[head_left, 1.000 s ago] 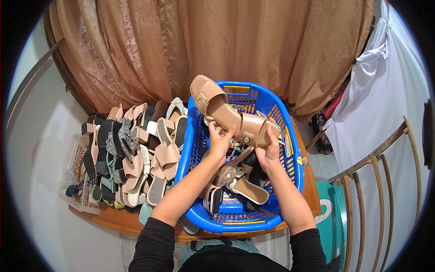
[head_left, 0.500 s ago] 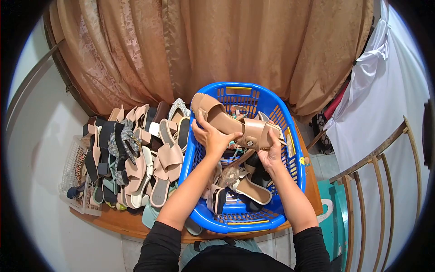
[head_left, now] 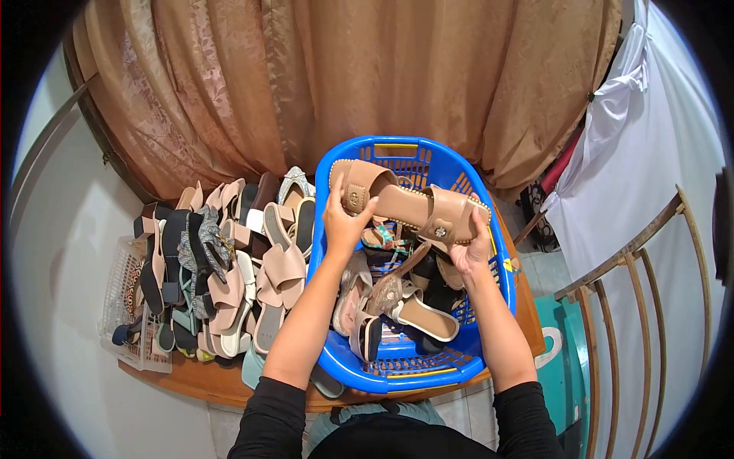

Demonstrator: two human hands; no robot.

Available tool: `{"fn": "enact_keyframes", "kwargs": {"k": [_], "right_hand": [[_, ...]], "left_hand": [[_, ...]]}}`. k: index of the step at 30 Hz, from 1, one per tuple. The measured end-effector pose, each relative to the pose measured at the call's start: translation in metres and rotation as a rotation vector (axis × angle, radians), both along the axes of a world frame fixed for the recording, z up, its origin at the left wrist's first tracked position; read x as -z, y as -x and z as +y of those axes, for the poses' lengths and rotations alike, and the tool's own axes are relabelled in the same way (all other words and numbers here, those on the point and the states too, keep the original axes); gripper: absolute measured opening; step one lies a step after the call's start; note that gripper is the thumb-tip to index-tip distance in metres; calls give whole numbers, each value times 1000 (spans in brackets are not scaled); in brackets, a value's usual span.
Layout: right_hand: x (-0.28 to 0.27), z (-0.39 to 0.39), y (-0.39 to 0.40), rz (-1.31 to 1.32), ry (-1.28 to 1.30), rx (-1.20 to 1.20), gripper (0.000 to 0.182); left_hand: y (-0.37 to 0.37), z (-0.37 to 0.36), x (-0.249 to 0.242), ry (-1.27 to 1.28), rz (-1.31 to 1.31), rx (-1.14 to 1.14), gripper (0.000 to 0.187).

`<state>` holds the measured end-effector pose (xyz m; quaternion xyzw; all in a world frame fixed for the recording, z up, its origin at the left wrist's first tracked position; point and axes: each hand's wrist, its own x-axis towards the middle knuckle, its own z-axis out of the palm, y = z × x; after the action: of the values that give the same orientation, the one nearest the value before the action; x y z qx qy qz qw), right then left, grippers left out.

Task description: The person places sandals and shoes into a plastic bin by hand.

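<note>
Above the blue plastic basket, I hold a pair of tan slide sandals with studded edges. My left hand grips the left sandal by its strap side, where an ornament shows. Closed around the toe end of the right sandal is my right hand; a flower-like ornament sits on that strap. The two sandals overlap in the middle. Below them in the basket lie a white-edged sandal, a turquoise-strapped sandal and several other shoes, partly hidden.
On the wooden table, a big pile of sandals and heels lies left of the basket. A clear plastic basket stands at the far left. Brown curtains hang behind; a wooden rack is at right.
Both sandals have rolled in my hands, so the left one's strap ornament now shows. My right hand has shifted slightly right, and the sandals lie more level.
</note>
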<state>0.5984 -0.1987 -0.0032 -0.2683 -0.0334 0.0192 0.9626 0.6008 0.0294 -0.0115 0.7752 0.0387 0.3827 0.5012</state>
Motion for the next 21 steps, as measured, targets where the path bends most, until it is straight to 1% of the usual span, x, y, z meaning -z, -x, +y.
{"fn": "enact_keyframes", "kwargs": {"k": [2,3,4,5,7,8,10,12,14,15,17,21], "right_hand": [[-1,-1,-1,-14,2,0,33],[1,-3,-2,-7,22,16,33],[2,-4,-3,1,40,33,34],[3,-6,-4,2,39,36,34],[-2,-7,-4,37,44,76,41],[-5,-7,-3,36,45,78,41],[-13,-8,0,66,64,72,55],[-15,-10,0,50,40,50,58],[-15,-10,1,35,16,28,60],[-14,-10,1,29,27,13,61],[-14,-10,1,22,40,-4,61],[-11,-17,-1,-41,-47,-137,56]], "left_hand": [[-2,-5,3,131,-26,144,63],[-2,-6,5,257,40,290,57],[-4,-7,9,257,42,292,57],[-6,-9,13,363,33,419,53],[-7,-11,13,526,-3,638,42],[-6,-11,13,527,-3,640,42],[-2,-12,9,582,49,746,41],[3,-16,5,574,60,725,40],[7,-17,1,420,102,650,38],[5,-20,3,419,102,652,38],[2,-25,10,269,-45,572,37],[7,-26,3,219,-36,556,35]]}}
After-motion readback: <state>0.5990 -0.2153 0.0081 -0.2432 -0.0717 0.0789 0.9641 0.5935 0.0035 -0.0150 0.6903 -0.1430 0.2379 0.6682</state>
